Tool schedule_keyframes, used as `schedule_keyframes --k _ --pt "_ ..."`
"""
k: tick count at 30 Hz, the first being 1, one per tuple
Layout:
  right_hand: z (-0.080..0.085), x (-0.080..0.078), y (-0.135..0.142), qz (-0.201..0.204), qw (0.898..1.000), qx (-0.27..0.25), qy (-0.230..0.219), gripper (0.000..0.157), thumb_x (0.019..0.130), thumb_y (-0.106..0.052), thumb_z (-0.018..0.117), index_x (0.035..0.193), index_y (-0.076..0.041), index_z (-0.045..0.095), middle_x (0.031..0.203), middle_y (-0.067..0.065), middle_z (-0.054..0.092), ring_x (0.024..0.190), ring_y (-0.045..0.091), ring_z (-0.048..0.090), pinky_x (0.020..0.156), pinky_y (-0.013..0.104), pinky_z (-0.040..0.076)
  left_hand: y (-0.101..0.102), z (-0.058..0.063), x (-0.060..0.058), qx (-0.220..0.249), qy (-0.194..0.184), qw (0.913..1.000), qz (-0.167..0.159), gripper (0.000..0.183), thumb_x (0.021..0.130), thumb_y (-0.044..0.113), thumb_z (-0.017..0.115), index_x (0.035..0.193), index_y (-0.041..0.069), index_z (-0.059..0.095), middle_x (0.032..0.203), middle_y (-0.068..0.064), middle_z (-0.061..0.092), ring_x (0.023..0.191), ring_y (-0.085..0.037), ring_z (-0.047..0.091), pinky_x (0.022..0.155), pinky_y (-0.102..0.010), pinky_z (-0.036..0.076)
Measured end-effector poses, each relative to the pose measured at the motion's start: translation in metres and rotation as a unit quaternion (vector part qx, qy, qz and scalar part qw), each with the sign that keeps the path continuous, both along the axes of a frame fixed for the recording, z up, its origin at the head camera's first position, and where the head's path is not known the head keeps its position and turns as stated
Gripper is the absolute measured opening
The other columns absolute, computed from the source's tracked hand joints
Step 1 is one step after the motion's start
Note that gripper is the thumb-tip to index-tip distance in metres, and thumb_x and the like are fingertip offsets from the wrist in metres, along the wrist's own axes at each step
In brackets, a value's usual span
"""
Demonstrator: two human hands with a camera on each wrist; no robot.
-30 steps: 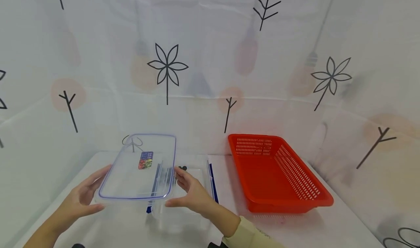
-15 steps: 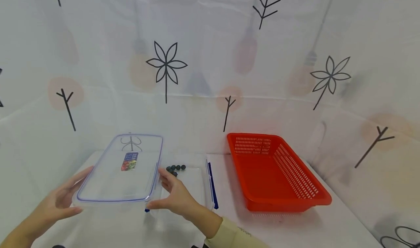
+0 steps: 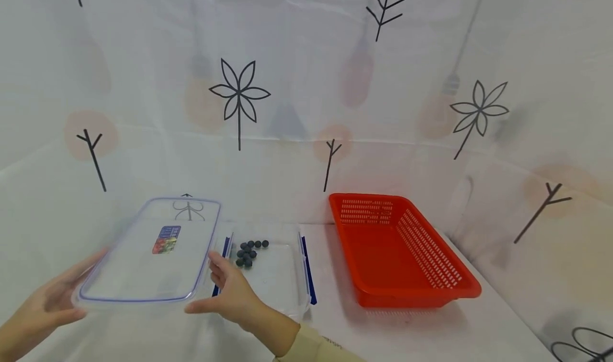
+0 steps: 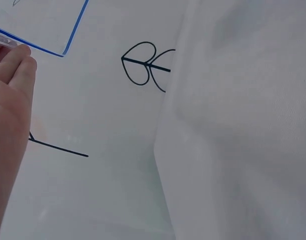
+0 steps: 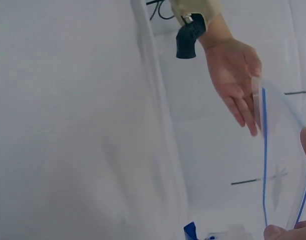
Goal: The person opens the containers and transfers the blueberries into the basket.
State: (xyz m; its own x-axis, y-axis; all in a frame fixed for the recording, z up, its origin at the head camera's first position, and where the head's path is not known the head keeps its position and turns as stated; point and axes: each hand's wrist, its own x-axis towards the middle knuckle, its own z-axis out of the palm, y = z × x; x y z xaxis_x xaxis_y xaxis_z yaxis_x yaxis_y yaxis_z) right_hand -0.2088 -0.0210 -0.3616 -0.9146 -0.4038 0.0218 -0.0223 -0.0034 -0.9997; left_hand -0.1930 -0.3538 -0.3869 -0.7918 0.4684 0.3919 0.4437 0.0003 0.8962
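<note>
A clear plastic lid (image 3: 139, 269) with a blue sealing rim and a fruit-printed label (image 3: 166, 239) is held up, tilted, at the left of the head view. My left hand (image 3: 48, 301) holds its left edge, the thumb near the front corner. On the opposite edge, my right hand (image 3: 234, 294) grips with fingers along the side and thumb toward the near corner. In the left wrist view the lid's blue rim (image 4: 63, 54) shows above my left fingers (image 4: 18, 67). Right of the lid, a clear container (image 3: 280, 277) with blue clips holds several blueberries (image 3: 246, 254) in its far left part.
A red plastic basket (image 3: 392, 261) with slotted walls stands on the right of the white table (image 3: 335, 325). Behind the table hangs a white curtain (image 3: 287, 165) printed with plants. Folds of pale cloth (image 4: 252, 130) fill the right of the left wrist view.
Both hands have carried the lid leftward, away from over the container. The blueberries and the container's left clip are now uncovered. Basket and container stay in place.
</note>
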Motion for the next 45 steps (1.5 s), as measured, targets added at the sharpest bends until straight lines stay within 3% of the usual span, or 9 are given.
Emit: schedule_keyframes --k 13,22,26,31,33,38,41,43,45 --pt "-0.014 0.005 -0.044 -0.014 0.995 -0.085 -0.055 0.09 0.063 0.019 0.074 0.14 -0.012 0.039 0.141 0.007 0.042 0.127 0.023 0.042 0.096 0.029 0.04 -0.039 -0.015 0.0 0.007 -0.019 0.9996 -0.019 0.081 0.084 -0.023 0.039 0.149 0.007 0.0 0.15 0.005 0.007 0.128 0.003 0.029 0.09 -0.023 0.044" --pt "-0.032 0.013 -0.07 -0.032 0.994 -0.079 -0.075 0.089 0.063 0.018 0.075 0.14 -0.011 0.038 0.14 0.012 0.043 0.125 0.027 0.044 0.097 0.031 0.04 -0.064 -0.034 0.0 -0.001 -0.077 0.997 -0.006 0.08 0.09 -0.015 0.037 0.149 0.016 -0.007 0.15 0.005 -0.006 0.126 0.011 0.023 0.09 -0.014 0.037" --pt "-0.044 0.012 -0.079 -0.037 0.993 -0.073 -0.088 0.087 0.063 0.018 0.075 0.138 -0.009 0.04 0.138 0.013 0.045 0.123 0.028 0.045 0.097 0.033 0.039 -0.077 -0.046 0.0 0.01 -0.087 0.9957 -0.031 0.079 0.091 -0.015 0.033 0.149 0.016 -0.01 0.151 0.009 -0.005 0.127 0.011 0.022 0.091 -0.013 0.035" --pt "-0.06 0.007 -0.086 -0.055 0.989 -0.069 -0.119 0.083 0.062 0.019 0.075 0.135 -0.006 0.043 0.135 0.018 0.046 0.123 0.034 0.044 0.1 0.04 0.037 -0.08 -0.058 -0.004 0.08 -0.168 0.9775 -0.099 0.081 0.091 -0.015 0.029 0.149 0.028 -0.009 0.146 0.019 0.01 0.128 0.001 0.032 0.096 -0.023 0.038" --pt "-0.066 0.005 -0.087 -0.06 0.987 -0.07 -0.129 0.082 0.062 0.019 0.075 0.135 -0.004 0.044 0.135 0.02 0.045 0.124 0.036 0.042 0.101 0.042 0.035 -0.081 -0.061 -0.006 0.075 -0.208 0.9708 -0.093 0.078 0.094 -0.01 0.029 0.148 0.035 -0.004 0.142 0.023 0.013 0.125 0.004 0.034 0.095 -0.024 0.039" --pt "-0.074 0.0 -0.088 -0.073 0.987 -0.05 -0.135 0.079 0.062 0.018 0.075 0.132 -0.001 0.046 0.133 0.022 0.047 0.124 0.038 0.042 0.101 0.044 0.035 -0.081 -0.072 -0.012 -0.011 -0.121 0.9915 -0.047 0.073 0.094 -0.008 0.036 0.15 0.029 0.007 0.143 0.028 0.019 0.123 0.012 0.025 0.091 -0.011 0.032" --pt "-0.077 -0.003 -0.09 -0.086 0.987 -0.028 -0.135 0.078 0.06 0.018 0.076 0.13 -0.003 0.049 0.131 0.021 0.049 0.122 0.038 0.044 0.1 0.044 0.036 -0.081 -0.077 -0.014 -0.062 -0.077 0.995 -0.01 0.071 0.094 -0.008 0.039 0.15 0.024 0.01 0.142 0.03 0.02 0.122 0.014 0.022 0.088 -0.005 0.027" --pt "-0.078 -0.006 -0.092 -0.095 0.986 -0.012 -0.14 0.077 0.059 0.018 0.077 0.129 -0.005 0.051 0.129 0.021 0.051 0.121 0.038 0.045 0.099 0.045 0.036 -0.082 -0.079 -0.016 -0.076 -0.072 0.9943 -0.018 0.07 0.094 -0.007 0.039 0.15 0.023 0.01 0.142 0.031 0.021 0.121 0.016 0.023 0.088 -0.006 0.027" --pt "-0.079 -0.007 -0.093 -0.101 0.985 -0.002 -0.14 0.077 0.059 0.019 0.076 0.128 -0.006 0.052 0.128 0.021 0.051 0.12 0.039 0.046 0.098 0.046 0.037 -0.084 -0.08 -0.018 -0.056 -0.087 0.9925 -0.065 0.067 0.095 -0.006 0.038 0.15 0.024 0.012 0.142 0.032 0.021 0.121 0.018 0.023 0.09 -0.006 0.027"
